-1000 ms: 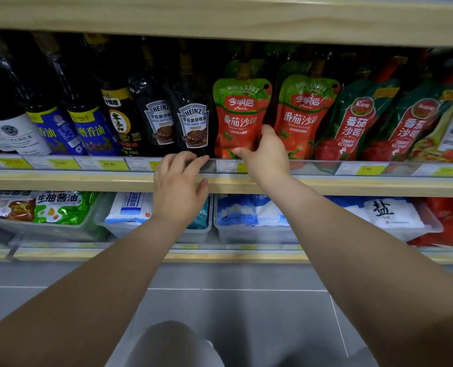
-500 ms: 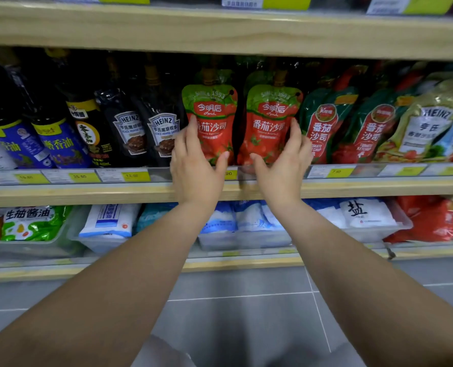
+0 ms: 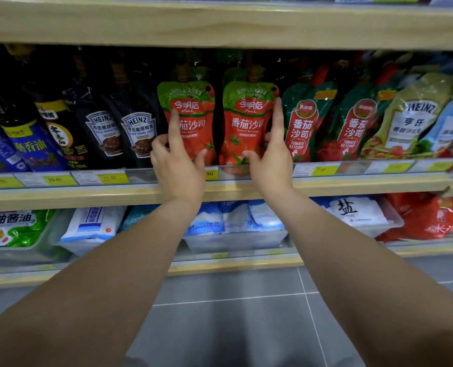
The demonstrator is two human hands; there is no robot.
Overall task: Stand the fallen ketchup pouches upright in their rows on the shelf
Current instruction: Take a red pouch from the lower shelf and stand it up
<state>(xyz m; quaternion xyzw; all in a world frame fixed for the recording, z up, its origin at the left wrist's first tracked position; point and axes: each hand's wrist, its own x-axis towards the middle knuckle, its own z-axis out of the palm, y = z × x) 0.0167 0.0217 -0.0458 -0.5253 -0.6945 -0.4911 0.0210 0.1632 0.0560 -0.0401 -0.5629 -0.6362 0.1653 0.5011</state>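
Two red-and-green ketchup pouches stood side by side at the front of the middle shelf in the head view: left ketchup pouch, right ketchup pouch, both upright behind the clear price rail.

Handling, judged: soft film bodies, pliant and likely slick, light to moderate in weight, top-heavy at the spout; best taken by the lower side edges or steadied flat across the face.

Left hand: index finger extended up the left pouch's face, thumb touching its lower edge, other fingers curled at the side; a loose steadying contact, not a closed grip.

Right hand: index finger raised along the right pouch's right edge, thumb on its lower front; likewise loosely open.

Neighbours: two darker tomato ketchup pouches leaned to the right; Heinz black pepper sauce bottles to the left.

Change from half a second earlier: both hands had been spread with several fingers on the pouches; now only one finger per hand was extended, and the pouches stood straighter.
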